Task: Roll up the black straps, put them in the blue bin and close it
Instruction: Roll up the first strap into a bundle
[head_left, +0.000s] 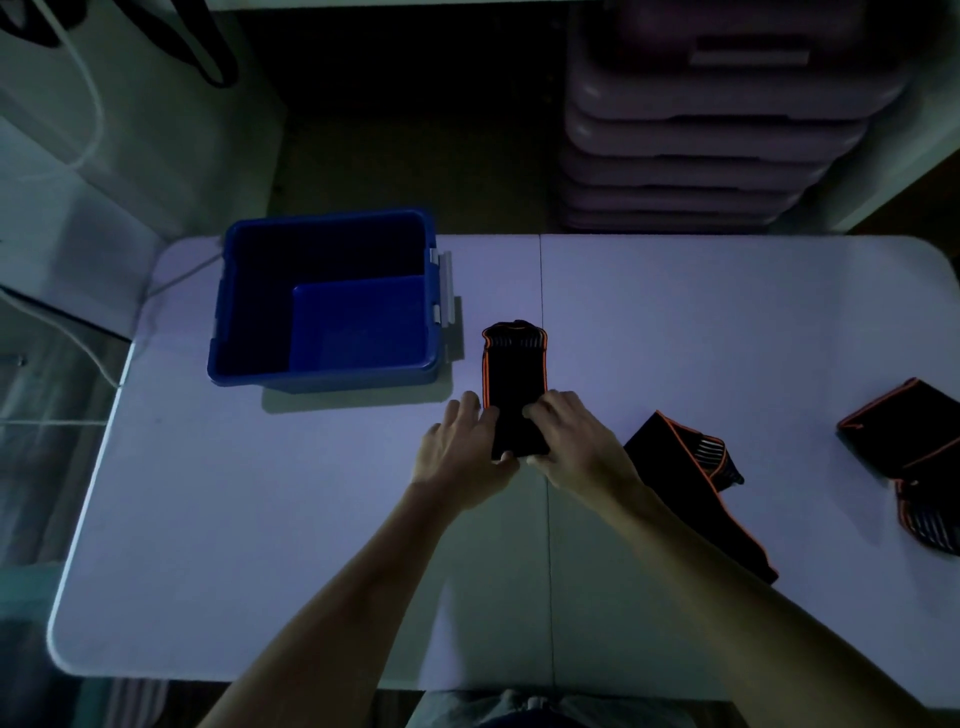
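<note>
Both forearms reach up from the bottom edge over the pale table (260, 519), and the 2 hands meet at the near end of a black strap (514, 379) with orange edging. Left hand (462, 457) sits on the strap's left side, fingers curled onto the fabric and thumb tucked at its near edge; right hand (576, 447) mirrors it on the right, fingers bent over the strap and thumb under the near end, so both grip the same end close together. That strap lies lengthwise away from the person, its far striped end flat on the table just right of the blue bin (322, 301). This bin stands open at the table's back left, with what looks like its lid (358, 322) resting inside; whether it holds any straps cannot be told in the dim light. A 2nd strap (691, 467) lies unrolled just right of the right forearm, and a 3rd strap (914, 457) is crumpled at the right edge. Stacked pale bins (717, 130) stand beyond the table.
</note>
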